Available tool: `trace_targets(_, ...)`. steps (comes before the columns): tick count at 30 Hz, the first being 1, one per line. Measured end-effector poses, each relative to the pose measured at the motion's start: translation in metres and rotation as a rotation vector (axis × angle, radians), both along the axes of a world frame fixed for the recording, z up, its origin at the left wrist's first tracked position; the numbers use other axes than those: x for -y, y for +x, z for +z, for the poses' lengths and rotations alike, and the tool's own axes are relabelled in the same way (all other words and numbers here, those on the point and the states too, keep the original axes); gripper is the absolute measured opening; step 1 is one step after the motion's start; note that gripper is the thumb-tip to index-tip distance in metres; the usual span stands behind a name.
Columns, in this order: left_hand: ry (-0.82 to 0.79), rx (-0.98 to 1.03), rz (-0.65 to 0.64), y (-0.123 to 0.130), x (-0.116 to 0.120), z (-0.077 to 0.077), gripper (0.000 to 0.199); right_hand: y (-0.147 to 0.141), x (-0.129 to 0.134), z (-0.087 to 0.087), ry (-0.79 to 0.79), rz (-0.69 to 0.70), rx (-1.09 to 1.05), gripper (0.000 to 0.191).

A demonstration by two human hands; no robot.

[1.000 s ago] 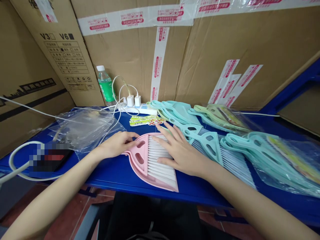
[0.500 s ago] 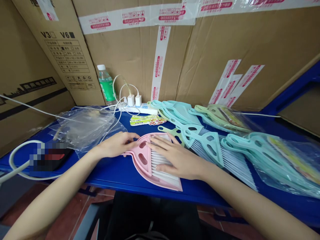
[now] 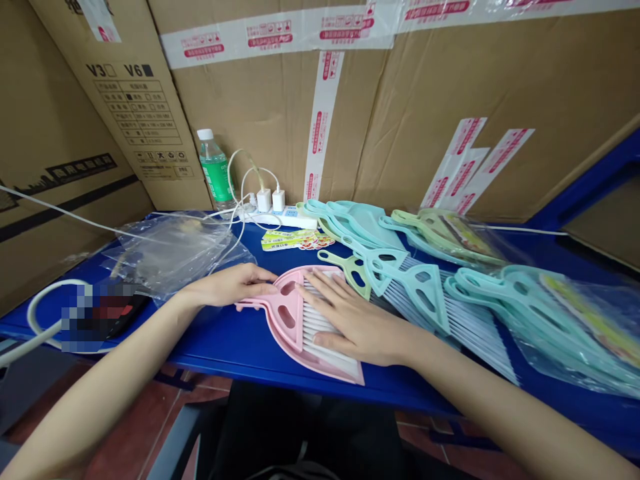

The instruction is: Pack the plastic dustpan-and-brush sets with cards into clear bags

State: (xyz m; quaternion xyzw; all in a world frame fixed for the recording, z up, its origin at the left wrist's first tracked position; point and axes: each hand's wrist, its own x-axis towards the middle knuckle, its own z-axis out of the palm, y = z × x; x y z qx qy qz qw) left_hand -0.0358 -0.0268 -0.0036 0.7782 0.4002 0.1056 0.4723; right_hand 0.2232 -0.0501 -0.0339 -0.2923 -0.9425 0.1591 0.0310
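A pink dustpan (image 3: 277, 337) lies on the blue table in front of me, with a pink hand brush (image 3: 293, 308) nested on top of it. My left hand (image 3: 233, 285) is closed around the handle end, its thumb and fingers by the brush's holes; part of the handle is hidden under it. My right hand (image 3: 350, 317) rests flat on the white bristles (image 3: 320, 327), fingers stretched out and covering the upper part of them. Just beyond it lie a green brush (image 3: 345, 265) and several light-blue brushes (image 3: 420, 287) with grey bristles.
Clear plastic bags (image 3: 175, 250) and a dark, pixelated object (image 3: 107, 313) lie at left. Behind are a bottle (image 3: 216, 170), a power strip (image 3: 287, 217) with white cables and printed cards (image 3: 290, 239). Light-blue dustpans (image 3: 360, 220) and bagged sets (image 3: 550, 313) stand right. Cardboard (image 3: 270, 113) closes the back.
My left hand has shifted slightly left along the pink handle, and more of the handle shows. My right hand stays on the bristles, its fingers a little lower.
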Motion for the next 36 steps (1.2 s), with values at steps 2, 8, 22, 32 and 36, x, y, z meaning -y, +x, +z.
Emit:
trace_targets(2,0.0,0.005,-0.004,0.0006,-0.0002,0.0006,0.056,0.0002,-0.0004,-0.0008,-0.001,0.005,-0.011,0.077)
trace_targets(8,-0.018,0.021,-0.002,0.0008,0.0,0.0023,0.052,0.0002,-0.001,-0.0019,-0.02,0.002,0.004,0.077)
trace_targets(22,0.075,-0.095,0.029,-0.0066,-0.001,0.0006,0.047,-0.002,-0.0031,-0.0025,0.013,0.002,-0.05,0.074)
trace_targets(32,0.042,0.026,0.076,-0.0031,0.0014,0.0055,0.054,-0.0018,-0.0059,0.0018,0.031,-0.008,-0.046,0.069)
trace_targets(36,0.029,0.019,0.079,-0.0002,-0.001,0.0016,0.052,0.0032,-0.0092,0.0022,-0.025,-0.002,-0.09,0.068)
